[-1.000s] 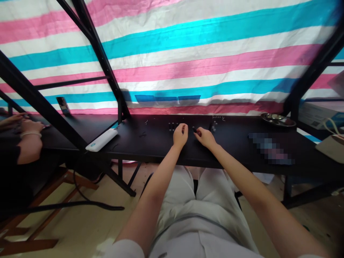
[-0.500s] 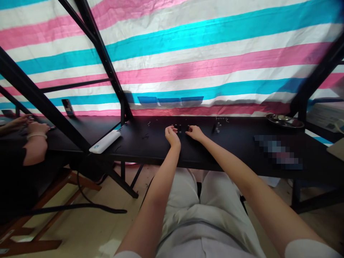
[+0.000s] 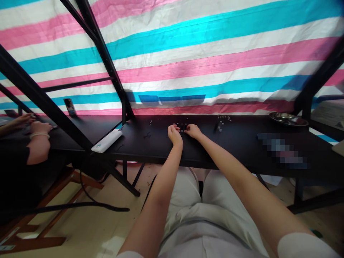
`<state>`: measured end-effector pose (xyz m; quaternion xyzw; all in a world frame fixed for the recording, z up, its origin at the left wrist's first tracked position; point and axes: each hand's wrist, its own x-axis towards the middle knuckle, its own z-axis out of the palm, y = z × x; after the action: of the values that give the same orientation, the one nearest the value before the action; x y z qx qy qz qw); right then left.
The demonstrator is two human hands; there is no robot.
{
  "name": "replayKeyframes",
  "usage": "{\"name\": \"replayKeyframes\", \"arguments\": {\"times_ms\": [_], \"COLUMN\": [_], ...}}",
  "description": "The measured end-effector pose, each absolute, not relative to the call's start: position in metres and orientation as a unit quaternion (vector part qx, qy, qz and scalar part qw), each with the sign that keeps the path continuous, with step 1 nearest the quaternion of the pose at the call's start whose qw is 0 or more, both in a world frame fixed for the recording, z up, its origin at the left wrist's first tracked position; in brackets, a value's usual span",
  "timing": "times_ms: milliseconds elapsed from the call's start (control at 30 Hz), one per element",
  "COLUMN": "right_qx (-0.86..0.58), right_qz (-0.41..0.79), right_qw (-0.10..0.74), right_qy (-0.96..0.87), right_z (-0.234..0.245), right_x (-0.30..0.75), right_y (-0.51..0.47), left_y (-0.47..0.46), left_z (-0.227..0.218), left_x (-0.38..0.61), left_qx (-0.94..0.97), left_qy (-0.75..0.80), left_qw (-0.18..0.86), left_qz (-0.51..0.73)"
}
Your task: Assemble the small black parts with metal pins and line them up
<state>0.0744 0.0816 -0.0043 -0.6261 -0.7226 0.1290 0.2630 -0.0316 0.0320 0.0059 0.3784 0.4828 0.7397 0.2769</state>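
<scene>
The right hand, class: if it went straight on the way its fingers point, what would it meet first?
The right hand would probably meet the small dark pieces just ahead; depth is unclear, so it may be touching one.

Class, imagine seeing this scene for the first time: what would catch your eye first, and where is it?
The pink, blue and white striped sheet would likely draw the eye first, filling most of the background behind the black table. Next, the left hand and right hand are close together, with small dark pieces between them. A shiny metal dish gleams toward the table's back right.
</scene>
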Motion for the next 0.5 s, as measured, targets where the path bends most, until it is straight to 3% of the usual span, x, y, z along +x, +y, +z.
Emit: {"name": "replayKeyframes", "arguments": {"times_ms": [200, 500], "right_qx": [-0.612, -0.543], "right_qz": [0.121, 0.008], "right_qw": [0.248, 0.220], "right_qy": [-0.741, -0.810], "right_z": [-0.003, -0.002], "right_x": [0.079, 0.110], "right_y": [0.076, 0.039], "left_y": [0.032, 0.021], "left_z": [0.004, 0.008], "left_x": [-0.031, -0.027], "left_qx": [0.420, 0.501], "left_qy": [0.489, 0.460], "left_qw": [0.253, 0.201], "left_qz": [0.721, 0.705]}}
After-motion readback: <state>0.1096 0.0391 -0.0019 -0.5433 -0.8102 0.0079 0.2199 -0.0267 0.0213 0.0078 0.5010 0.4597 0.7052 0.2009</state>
